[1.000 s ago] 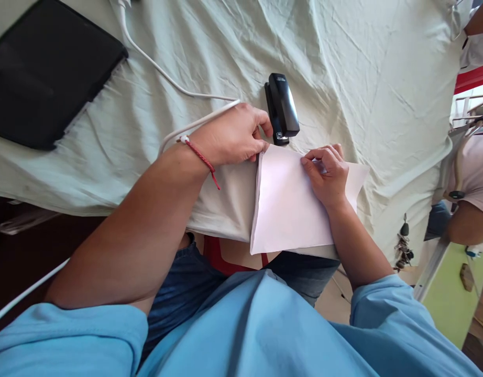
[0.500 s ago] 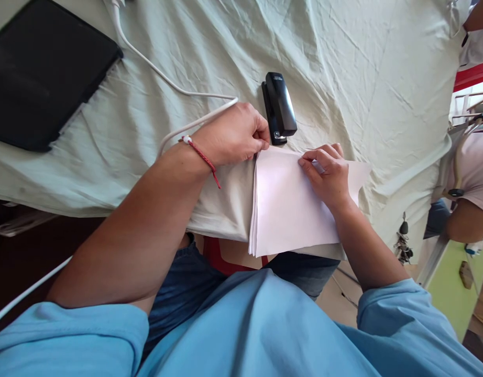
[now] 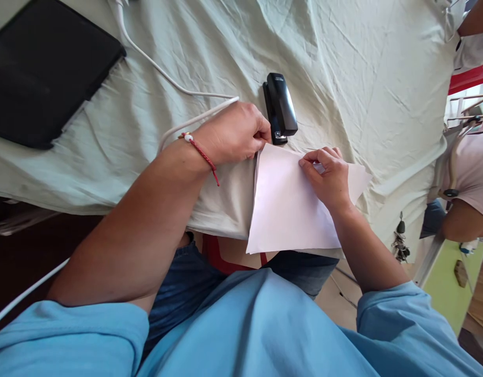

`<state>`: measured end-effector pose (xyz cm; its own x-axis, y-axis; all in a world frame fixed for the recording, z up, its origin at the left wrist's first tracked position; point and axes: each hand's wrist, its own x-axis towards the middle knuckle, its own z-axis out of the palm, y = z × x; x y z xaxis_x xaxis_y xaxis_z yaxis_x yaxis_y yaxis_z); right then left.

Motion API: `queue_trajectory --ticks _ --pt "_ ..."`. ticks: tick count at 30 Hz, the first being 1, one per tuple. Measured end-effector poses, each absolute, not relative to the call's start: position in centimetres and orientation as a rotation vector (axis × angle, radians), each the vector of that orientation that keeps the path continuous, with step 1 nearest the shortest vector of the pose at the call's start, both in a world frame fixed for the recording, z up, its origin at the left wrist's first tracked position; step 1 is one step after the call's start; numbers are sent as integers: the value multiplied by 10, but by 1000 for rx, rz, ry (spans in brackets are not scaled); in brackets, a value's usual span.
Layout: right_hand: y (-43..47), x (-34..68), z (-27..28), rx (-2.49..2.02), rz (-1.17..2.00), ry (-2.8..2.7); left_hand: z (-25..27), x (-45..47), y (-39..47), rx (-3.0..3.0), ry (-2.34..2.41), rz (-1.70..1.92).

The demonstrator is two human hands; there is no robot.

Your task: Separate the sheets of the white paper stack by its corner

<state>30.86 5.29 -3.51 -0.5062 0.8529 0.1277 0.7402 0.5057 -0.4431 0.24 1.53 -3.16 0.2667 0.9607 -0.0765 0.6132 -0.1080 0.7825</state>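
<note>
White sheets of paper [image 3: 288, 204] lie stacked at the near table edge, their front part hanging a little over it. My left hand [image 3: 243, 133] is closed at the stack's far left corner, thumb and fingers pinched on the paper there; a red cord bracelet circles that wrist. My right hand [image 3: 326, 173] pinches the far edge of the sheets farther right, its fingers curled over the paper. Just beyond the left fingertips, a black stapler [image 3: 283, 107] rests on the cloth, close to the paper's far edge and touched by neither palm.
A wrinkled pale green cloth [image 3: 363, 68] covers the table. To the left lies a black flat device [image 3: 48, 68]. A white cable [image 3: 158, 65] runs to my left wrist. Keys [image 3: 401, 241] hang at the right edge. Another person's sleeve [image 3: 473, 167] shows at far right.
The top sheet's near left corner has shifted slightly left, covering the fanned layers that showed before. Both hands stay at nearly the same places on the paper.
</note>
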Motion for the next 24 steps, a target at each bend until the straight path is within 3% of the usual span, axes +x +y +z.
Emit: queue_trajectory --ticks 24 --pt "90 321 -44 -858 306 -2693 -23 2 14 1734 1444 592"
